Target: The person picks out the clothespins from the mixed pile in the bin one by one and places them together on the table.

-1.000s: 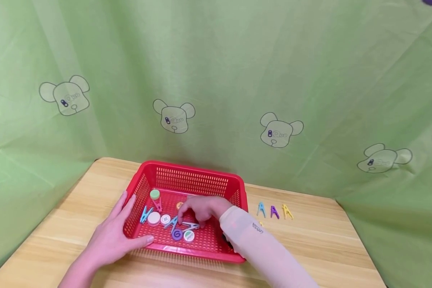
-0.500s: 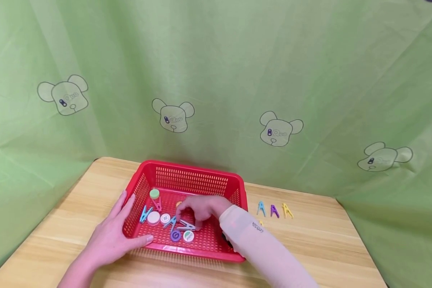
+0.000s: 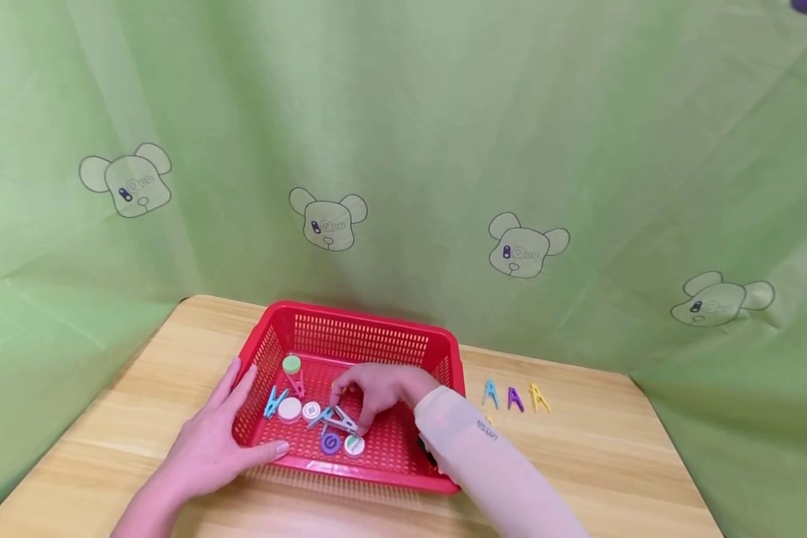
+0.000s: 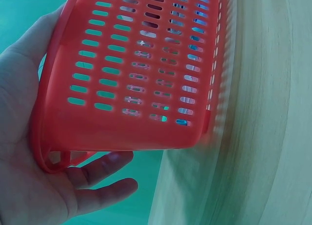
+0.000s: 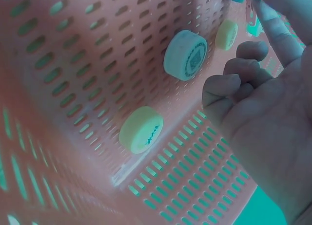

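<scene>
Head view, right hand: the right hand [image 3: 376, 388] is down inside the red basket [image 3: 359, 312]; its thumb and forefinger are bent round the grey clothespin [image 3: 341, 424] in what looks a pinch, though how firm I cannot tell
Head view, grey clothespin: it lies between these two fingertips, in the nearer half of the basket; its long axis goes slantwise, the left end by the forefinger, the lower right end by the thumb
Head view, close neighbours: the blue clothespin [image 3: 321, 416] is just at its left, perhaps touching; the purple cap [image 3: 330, 444] and the green-white cap [image 3: 354, 445] are just on the person's side
Head view, left hand: the left hand [image 3: 208, 444] rests at the basket's left near corner, fingers extended, thumb spread; it is well apart from the grey clothespin, so the right hand is nearer
Left wrist view: this hand is at the rim; the slotted wall hides the clothespin
Right wrist view: the other fingers are curled, and the whitish cap [image 5: 183, 57] stands apart from them
</scene>
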`<action>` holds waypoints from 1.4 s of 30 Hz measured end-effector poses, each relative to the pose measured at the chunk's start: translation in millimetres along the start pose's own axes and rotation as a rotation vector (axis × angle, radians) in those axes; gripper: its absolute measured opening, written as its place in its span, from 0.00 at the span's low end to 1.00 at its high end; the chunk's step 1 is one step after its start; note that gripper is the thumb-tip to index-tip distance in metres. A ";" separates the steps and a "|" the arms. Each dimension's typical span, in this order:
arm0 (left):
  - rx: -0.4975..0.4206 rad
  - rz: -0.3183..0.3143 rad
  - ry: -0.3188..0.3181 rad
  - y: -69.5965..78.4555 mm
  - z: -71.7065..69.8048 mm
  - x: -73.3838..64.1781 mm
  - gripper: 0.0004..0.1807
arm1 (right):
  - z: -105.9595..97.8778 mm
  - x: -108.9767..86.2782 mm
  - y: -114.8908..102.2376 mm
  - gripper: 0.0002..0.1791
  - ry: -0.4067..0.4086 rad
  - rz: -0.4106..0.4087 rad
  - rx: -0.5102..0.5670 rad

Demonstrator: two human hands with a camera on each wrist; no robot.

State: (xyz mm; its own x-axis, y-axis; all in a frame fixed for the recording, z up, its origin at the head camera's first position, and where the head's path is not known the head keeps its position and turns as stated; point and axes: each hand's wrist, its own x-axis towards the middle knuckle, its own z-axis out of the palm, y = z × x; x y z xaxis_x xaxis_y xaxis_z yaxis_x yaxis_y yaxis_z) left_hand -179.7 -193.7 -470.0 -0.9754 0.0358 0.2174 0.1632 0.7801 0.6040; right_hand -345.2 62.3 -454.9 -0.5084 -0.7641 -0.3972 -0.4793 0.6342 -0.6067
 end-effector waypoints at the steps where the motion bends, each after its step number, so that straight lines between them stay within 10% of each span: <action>1: 0.000 0.000 0.001 0.0 0.2 -0.1 0.68 | -0.4 -0.4 0.0 0.24 0.005 -0.003 0.013; 13: 0.004 -0.002 -0.007 0.7 0.6 1.2 0.68 | -6.1 -2.2 -1.1 0.27 0.030 -0.058 0.229; 21: -0.003 0.007 -0.001 0.8 3.0 0.5 0.67 | -9.5 -10.3 -4.6 0.28 0.177 -0.088 0.015; 42: 0.001 -0.014 -0.017 0.2 1.0 0.9 0.68 | -46.9 -46.1 -18.3 0.28 0.305 -0.100 -0.101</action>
State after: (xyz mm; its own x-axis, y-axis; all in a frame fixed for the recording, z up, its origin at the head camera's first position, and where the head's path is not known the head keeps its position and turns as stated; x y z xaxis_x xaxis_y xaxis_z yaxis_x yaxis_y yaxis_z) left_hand -180.8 -192.8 -470.5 -0.9800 0.0355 0.1960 0.1495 0.7810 0.6064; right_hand -346.5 91.5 -393.2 -0.6384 -0.7624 -0.1053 -0.5987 0.5779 -0.5546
